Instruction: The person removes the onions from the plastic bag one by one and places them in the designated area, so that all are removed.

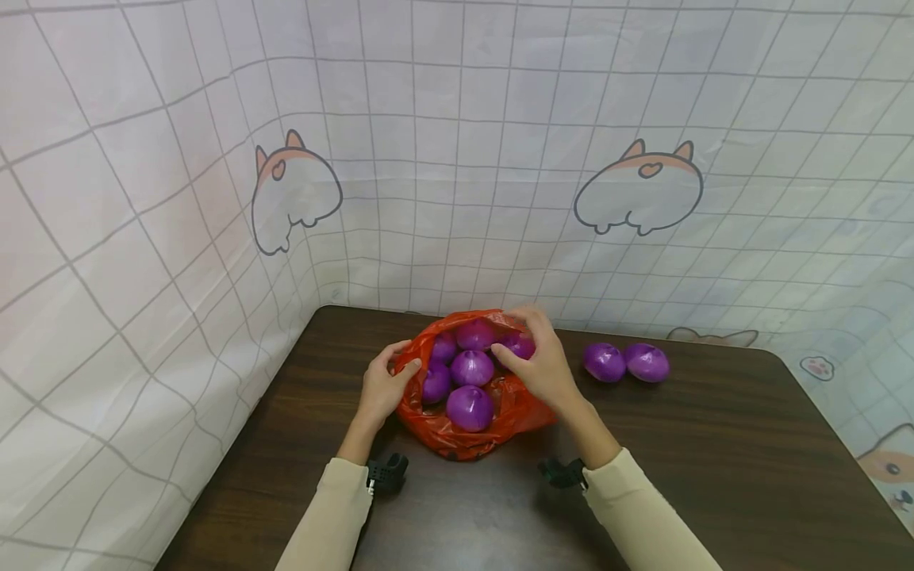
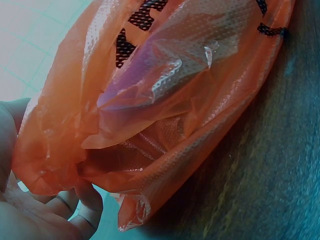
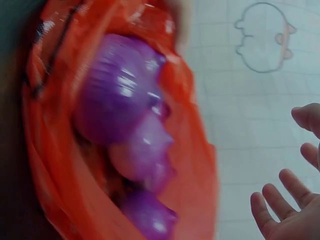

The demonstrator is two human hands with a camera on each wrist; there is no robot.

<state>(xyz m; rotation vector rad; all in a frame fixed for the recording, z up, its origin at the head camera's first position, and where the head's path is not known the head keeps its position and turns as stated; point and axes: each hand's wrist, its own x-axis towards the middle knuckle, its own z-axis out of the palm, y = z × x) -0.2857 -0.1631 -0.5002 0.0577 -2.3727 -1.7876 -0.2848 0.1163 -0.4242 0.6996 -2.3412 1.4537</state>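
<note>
A red plastic bag (image 1: 455,446) lies on the table with its mouth spread wide. Several purple onions (image 1: 470,408) are inside it, shiny and pointed at the top. At the bag's left rim my left hand (image 1: 383,385) pinches the plastic between thumb and fingers; the left wrist view shows the fingertips partly behind the thin film. My right hand (image 1: 540,363) hovers over the right side of the opening, fingers spread and holding nothing. In the right wrist view those fingers (image 3: 280,201) are apart from the bag.
To the right of the bag, two more purple onions, one (image 1: 604,362) beside another (image 1: 647,362), sit on the dark wooden table (image 1: 714,468). A white gridded cloth (image 1: 457,159) with cartoon animal prints hangs behind and along the sides.
</note>
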